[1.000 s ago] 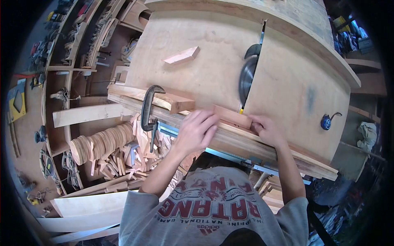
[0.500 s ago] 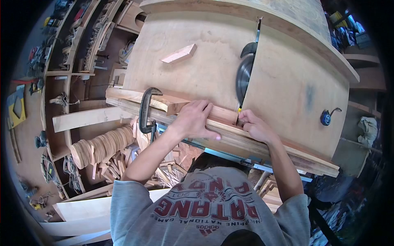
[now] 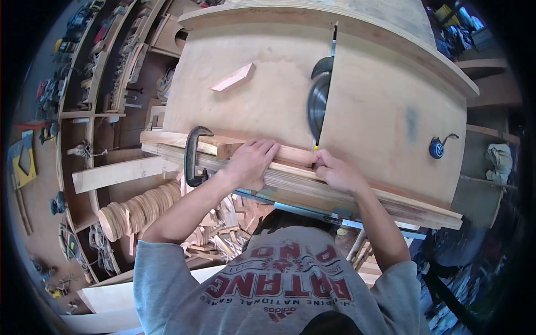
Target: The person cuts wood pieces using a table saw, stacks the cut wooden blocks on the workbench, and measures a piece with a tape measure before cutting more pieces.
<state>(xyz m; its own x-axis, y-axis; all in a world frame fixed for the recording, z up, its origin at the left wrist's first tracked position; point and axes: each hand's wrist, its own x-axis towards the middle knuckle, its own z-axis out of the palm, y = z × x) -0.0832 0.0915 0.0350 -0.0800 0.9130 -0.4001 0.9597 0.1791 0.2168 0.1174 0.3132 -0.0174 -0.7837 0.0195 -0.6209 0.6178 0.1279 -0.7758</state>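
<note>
My left hand (image 3: 252, 163) lies over a short piece of wood (image 3: 295, 154) set along the near rail of the table saw (image 3: 245, 100). Its fingers bend over the piece and its thumb is down at the rail's near side. Closed at the right end of that piece, my right hand (image 3: 335, 170) has curled fingers; what they pinch is hidden. A small yellow thing (image 3: 316, 149) shows just beyond the fingertips, by the end of the blade slot. The circular saw blade (image 3: 318, 103) stands up through the table, a short way beyond my right hand.
A C-clamp (image 3: 192, 156) grips a wood block (image 3: 223, 146) to the near rail (image 3: 357, 192). An angled offcut (image 3: 234, 78) and a blue tape measure (image 3: 436, 147) lie on the saw table. Shelves with tools, stacked wooden discs (image 3: 139, 207) and scraps (image 3: 220, 231) are at left.
The view has shifted slightly, moving the saw table left in the picture. My left thumb has drawn in and down against the rail. My right hand keeps its place at the wood's end.
</note>
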